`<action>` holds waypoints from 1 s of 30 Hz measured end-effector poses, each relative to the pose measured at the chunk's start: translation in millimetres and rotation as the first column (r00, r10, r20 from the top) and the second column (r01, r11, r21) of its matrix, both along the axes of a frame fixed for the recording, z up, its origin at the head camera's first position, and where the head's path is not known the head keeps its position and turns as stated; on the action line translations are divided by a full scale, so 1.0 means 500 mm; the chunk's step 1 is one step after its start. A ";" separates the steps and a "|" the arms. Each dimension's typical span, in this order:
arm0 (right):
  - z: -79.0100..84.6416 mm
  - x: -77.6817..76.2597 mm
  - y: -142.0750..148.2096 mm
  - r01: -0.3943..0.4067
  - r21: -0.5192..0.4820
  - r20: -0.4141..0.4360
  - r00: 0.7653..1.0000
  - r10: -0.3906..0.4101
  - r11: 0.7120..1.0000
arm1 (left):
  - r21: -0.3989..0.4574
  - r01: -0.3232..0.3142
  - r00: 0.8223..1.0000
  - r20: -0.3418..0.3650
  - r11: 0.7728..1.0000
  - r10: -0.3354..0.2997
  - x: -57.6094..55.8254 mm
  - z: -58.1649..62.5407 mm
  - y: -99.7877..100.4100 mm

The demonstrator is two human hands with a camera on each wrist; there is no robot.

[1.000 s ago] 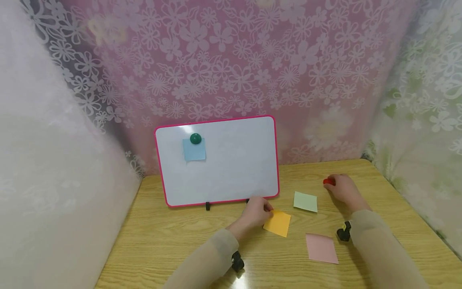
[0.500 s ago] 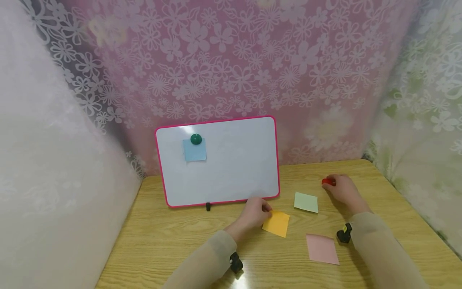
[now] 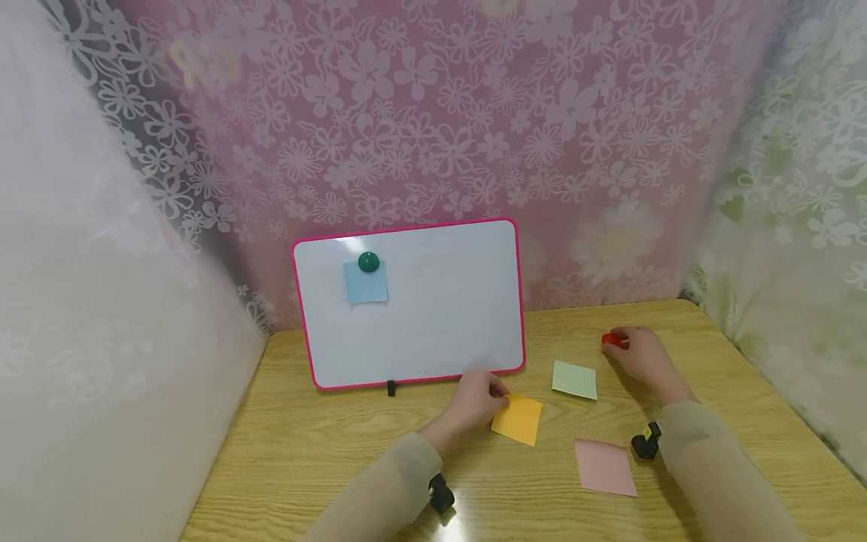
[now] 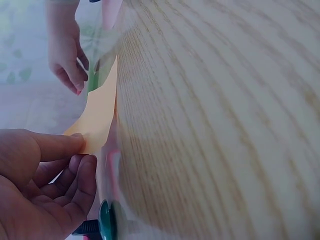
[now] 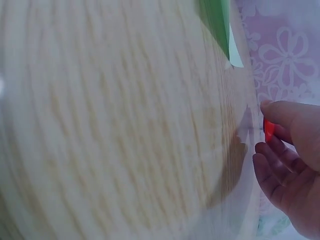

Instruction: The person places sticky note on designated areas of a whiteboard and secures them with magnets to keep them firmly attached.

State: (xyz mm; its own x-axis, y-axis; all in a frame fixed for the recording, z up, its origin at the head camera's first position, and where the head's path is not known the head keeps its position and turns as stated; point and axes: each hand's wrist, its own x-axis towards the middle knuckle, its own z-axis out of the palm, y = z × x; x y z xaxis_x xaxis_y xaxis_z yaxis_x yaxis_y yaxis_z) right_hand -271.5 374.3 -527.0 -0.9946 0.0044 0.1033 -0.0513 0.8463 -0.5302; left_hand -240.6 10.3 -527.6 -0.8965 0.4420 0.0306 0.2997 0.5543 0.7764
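Forearms (image 3: pixel 375 493) extend forward over table (image 3: pixel 305 433). Pink note (image 3: pixel 606 467) lies nearest, beside right sleeve (image 3: pixel 711 452). Left hand (image 3: pixel 472 400) pinches orange note (image 3: pixel 518 421) by a corner. Green note (image 3: pixel 574 380) lies beyond; right hand (image 3: pixel 640 356), farther, pinches red magnet (image 3: pixel 612 340). Whiteboard (image 3: pixel 447 309) stands beyond left hand, blue note (image 3: pixel 366 284) under green magnet (image 3: pixel 369 261).

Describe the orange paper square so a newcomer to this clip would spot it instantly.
Find the pink-framed whiteboard on the wooden table. In front of its lower right part, the left hand pinches the orange paper square near a corner. Unlike the green note and pink note nearby, it is orange and held in a hand.
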 end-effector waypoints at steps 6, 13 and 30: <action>0.007 0.002 -0.006 0.010 -0.029 0.003 1.000 -0.009 1.000 | 0.000 -0.005 1.000 -0.004 1.000 0.005 -0.003 0.004 -0.002; 0.010 0.001 -0.011 0.008 -0.077 -0.021 1.000 -0.009 0.997 | 0.035 -0.024 1.000 0.020 0.999 0.024 -0.004 0.015 -0.008; 0.050 0.034 -0.078 0.008 -0.177 -0.099 0.995 -0.026 0.984 | 0.104 -0.028 1.000 0.000 0.994 0.028 0.001 0.011 -0.046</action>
State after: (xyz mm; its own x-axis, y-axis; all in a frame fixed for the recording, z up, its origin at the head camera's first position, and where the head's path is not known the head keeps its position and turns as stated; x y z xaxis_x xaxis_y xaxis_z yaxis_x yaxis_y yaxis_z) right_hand -254.8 335.3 -501.8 -0.9788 0.0483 0.1992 -0.0985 0.7414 -0.6638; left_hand -240.2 -12.8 -522.1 -0.9083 0.4112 0.0768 0.2868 0.4786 0.8299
